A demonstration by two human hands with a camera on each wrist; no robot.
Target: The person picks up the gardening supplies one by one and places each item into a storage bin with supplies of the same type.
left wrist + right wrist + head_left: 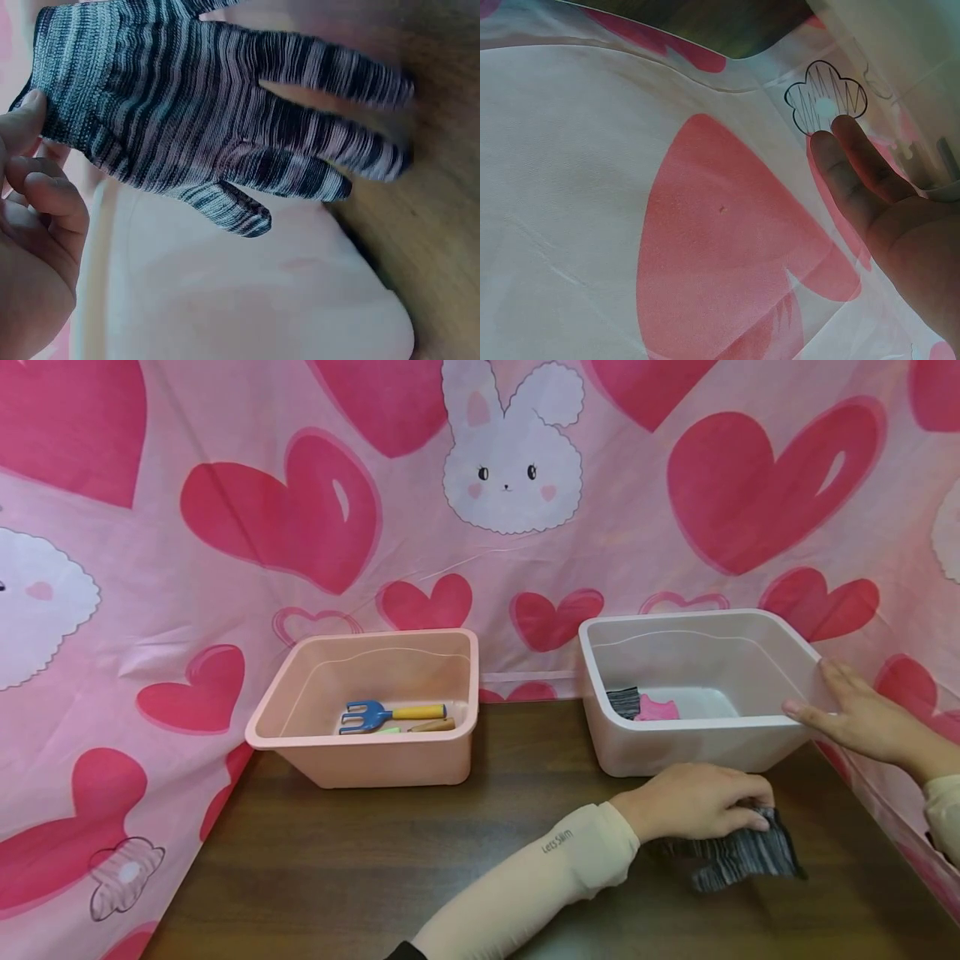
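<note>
Holding now: the left hand pinches a striped knit glove at its cuff, low on the desk.
Left grip: closed on the glove; thumb and curled fingers squeeze the cuff edge, as the left wrist view shows.
Right grip: the right hand lies flat with straight fingers on the rim of the white tub. It holds nothing.
Where the glove is: on the desk, just in front of the white tub, its finger parts spread out and floppy.
Doing it well: I think the pinch should stay tight on the cuff, and the glove should rise high enough that the dangling fingers clear the tub's front wall.
Steady help: the flat right hand likely keeps the tub from sliding.
Inside the white tub: another dark striped piece and something pink.
In the way: only the tub's front rim stands between glove and tub.
Other things: a pink tub sits well apart to the left, with a blue toy rake inside.
Behind: a pink cloth with hearts and bunnies.
</note>
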